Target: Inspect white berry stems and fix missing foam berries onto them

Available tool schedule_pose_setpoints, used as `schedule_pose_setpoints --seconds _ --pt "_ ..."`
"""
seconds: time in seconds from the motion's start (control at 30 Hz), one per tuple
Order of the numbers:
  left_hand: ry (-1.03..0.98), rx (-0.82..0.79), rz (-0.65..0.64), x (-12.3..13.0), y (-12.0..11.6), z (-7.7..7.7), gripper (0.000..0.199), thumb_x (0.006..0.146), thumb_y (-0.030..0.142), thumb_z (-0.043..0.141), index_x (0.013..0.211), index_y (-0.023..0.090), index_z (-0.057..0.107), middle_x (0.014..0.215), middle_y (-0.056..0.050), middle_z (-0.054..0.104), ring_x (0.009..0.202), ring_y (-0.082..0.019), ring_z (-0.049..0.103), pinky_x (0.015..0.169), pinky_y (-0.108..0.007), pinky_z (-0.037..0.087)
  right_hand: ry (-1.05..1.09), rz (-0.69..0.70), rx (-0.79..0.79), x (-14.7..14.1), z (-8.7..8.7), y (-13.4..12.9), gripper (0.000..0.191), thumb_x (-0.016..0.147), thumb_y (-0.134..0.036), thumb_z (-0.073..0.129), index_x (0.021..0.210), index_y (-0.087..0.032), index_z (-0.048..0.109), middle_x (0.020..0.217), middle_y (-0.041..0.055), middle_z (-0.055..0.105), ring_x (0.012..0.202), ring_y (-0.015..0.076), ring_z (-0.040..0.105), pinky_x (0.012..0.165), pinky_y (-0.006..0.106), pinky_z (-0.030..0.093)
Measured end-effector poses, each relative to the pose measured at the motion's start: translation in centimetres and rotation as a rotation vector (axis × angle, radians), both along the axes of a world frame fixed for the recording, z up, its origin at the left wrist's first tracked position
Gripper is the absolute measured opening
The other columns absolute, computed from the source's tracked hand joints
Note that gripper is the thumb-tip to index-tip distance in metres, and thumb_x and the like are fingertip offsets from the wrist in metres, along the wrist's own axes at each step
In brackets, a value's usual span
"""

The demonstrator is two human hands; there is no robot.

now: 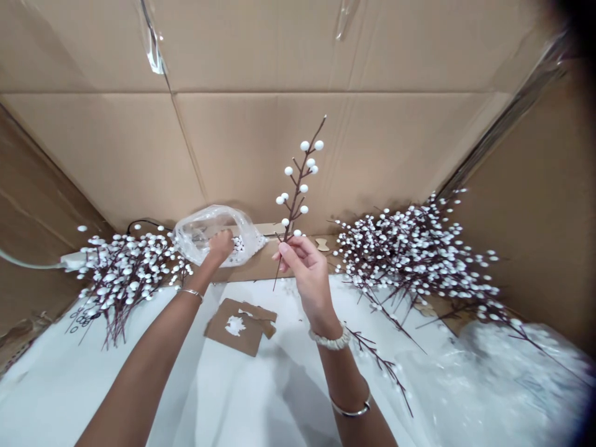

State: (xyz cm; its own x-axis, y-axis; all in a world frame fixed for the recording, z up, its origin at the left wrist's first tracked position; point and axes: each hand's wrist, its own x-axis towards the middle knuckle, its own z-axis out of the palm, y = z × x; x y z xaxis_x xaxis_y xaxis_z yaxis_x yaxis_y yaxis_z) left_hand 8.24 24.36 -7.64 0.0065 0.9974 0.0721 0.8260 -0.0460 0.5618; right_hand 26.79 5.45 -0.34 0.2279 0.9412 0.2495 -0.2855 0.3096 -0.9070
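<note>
Between the thumb and fingers of my right hand [310, 273] is the lower stem of an artificial berry branch [298, 186]. It stands nearly upright, dark brown, with white berries on several twigs and a bare tip. My left hand [221, 244] reaches into an open clear plastic bag [186, 248], its fingers curled. Loose white berries [238, 244] lie in the bag beside that hand; whatever its fingers hold is hidden. Below the bag, a piece of cardboard [228, 341] with a white patch of glue or paint [235, 326] lies on the white table surface [218, 397].
White-berried branches are piled at left [125, 273] and in a larger heap at right [410, 248]. A mostly bare branch [382, 363] lies beside my right forearm. Clear plastic wrap [516, 385] covers the right front. Cardboard walls [261, 143] enclose the table; a white cable [32, 264] enters from the left.
</note>
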Motion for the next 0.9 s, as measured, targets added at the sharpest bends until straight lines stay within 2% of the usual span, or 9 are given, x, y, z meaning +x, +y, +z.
schedule_pose_setpoints --seconds 0.1,0.23,0.27,0.37,0.43,0.53,0.67,0.8,0.9 --pt "-0.185 0.069 -0.07 -1.0 -2.4 1.5 0.031 0.088 0.034 0.061 0.106 0.01 0.065 0.107 -0.012 0.068 0.101 -0.021 0.064 0.094 -0.038 0.048 0.007 0.009 -0.013 -0.2 0.1 -0.1 0.02 0.079 -0.037 0.067 0.081 -0.019 0.058 0.07 -0.0013 0.065 0.057 0.0068 0.052 0.057 0.02 0.047" --pt "-0.451 0.132 -0.132 -1.9 -8.5 3.7 0.043 0.086 0.045 0.057 0.113 0.012 0.062 0.105 -0.012 0.07 0.094 -0.019 0.067 0.084 -0.03 0.052 -0.002 0.064 -0.022 -1.0 0.0 -0.2 0.02 0.08 -0.037 0.065 0.079 -0.019 0.055 0.07 -0.0025 0.062 0.055 0.0063 0.05 0.056 0.02 0.045" --pt "-0.549 0.155 -0.135 -1.8 -10.1 4.3 0.043 0.085 0.047 0.058 0.112 0.013 0.06 0.103 -0.011 0.071 0.094 -0.018 0.067 0.083 -0.028 0.052 -0.005 0.089 -0.023 -1.3 0.0 -0.3 0.021 0.08 -0.038 0.065 0.08 -0.019 0.055 0.07 -0.0027 0.061 0.055 0.0064 0.05 0.055 0.02 0.045" --pt "-1.054 0.141 -0.141 -1.2 -14.3 6.4 0.036 0.071 0.038 0.077 0.094 0.016 0.061 0.089 -0.005 0.069 0.087 -0.014 0.067 0.077 -0.022 0.051 -0.015 0.171 -0.003 -2.4 0.1 -0.9 0.021 0.082 -0.039 0.063 0.081 -0.02 0.055 0.073 -0.0024 0.062 0.056 0.0068 0.051 0.056 0.02 0.045" --pt "-1.203 0.153 -0.181 -0.6 -16.2 7.8 0.035 0.07 0.032 0.079 0.096 0.019 0.061 0.088 -0.003 0.068 0.085 -0.013 0.066 0.076 -0.021 0.051 -0.017 0.206 0.029 -3.1 0.3 -1.5 0.02 0.085 -0.039 0.061 0.081 -0.02 0.054 0.076 -0.0017 0.063 0.058 0.0067 0.052 0.058 0.021 0.046" --pt "-1.207 0.239 -0.252 0.2 -17.7 9.0 0.038 0.076 0.032 0.075 0.111 0.025 0.063 0.093 -0.002 0.068 0.09 -0.013 0.066 0.08 -0.023 0.052 -0.019 0.214 0.076 -3.8 0.6 -2.4 0.02 0.087 -0.039 0.059 0.082 -0.02 0.056 0.082 0.0003 0.066 0.063 0.0076 0.056 0.063 0.022 0.049" --pt "-1.149 0.34 -0.242 1.1 -18.5 9.1 0.022 0.082 0.032 0.071 0.102 0.023 0.069 0.097 -0.003 0.071 0.096 -0.013 0.066 0.088 -0.023 0.051 -0.007 0.182 0.107 -4.5 0.3 -2.9 0.02 0.085 -0.04 0.064 0.087 -0.02 0.062 0.09 0.0035 0.071 0.076 0.012 0.065 0.077 0.028 0.055" --pt "-1.31 0.195 -0.213 2.3 -19.2 9.2 0.027 0.078 0.032 0.075 0.101 0.021 0.066 0.098 -0.003 0.074 0.092 -0.014 0.069 0.086 -0.025 0.053 -0.007 0.122 0.143 -4.9 -0.1 -3.0 0.015 0.086 -0.035 0.065 0.09 -0.02 0.066 0.096 0.0043 0.073 0.091 0.0153 0.069 0.091 0.033 0.055" --pt "-1.412 0.086 -0.235 2.9 -19.5 9.3 0.032 0.074 0.032 0.078 0.1 0.02 0.064 0.093 -0.003 0.075 0.084 -0.013 0.071 0.084 -0.026 0.054 -0.001 0.081 0.165 -4.9 -0.1 -2.9 0.012 0.085 -0.031 0.066 0.091 -0.021 0.068 0.097 0.0035 0.073 0.094 0.0152 0.069 0.094 0.033 0.054"
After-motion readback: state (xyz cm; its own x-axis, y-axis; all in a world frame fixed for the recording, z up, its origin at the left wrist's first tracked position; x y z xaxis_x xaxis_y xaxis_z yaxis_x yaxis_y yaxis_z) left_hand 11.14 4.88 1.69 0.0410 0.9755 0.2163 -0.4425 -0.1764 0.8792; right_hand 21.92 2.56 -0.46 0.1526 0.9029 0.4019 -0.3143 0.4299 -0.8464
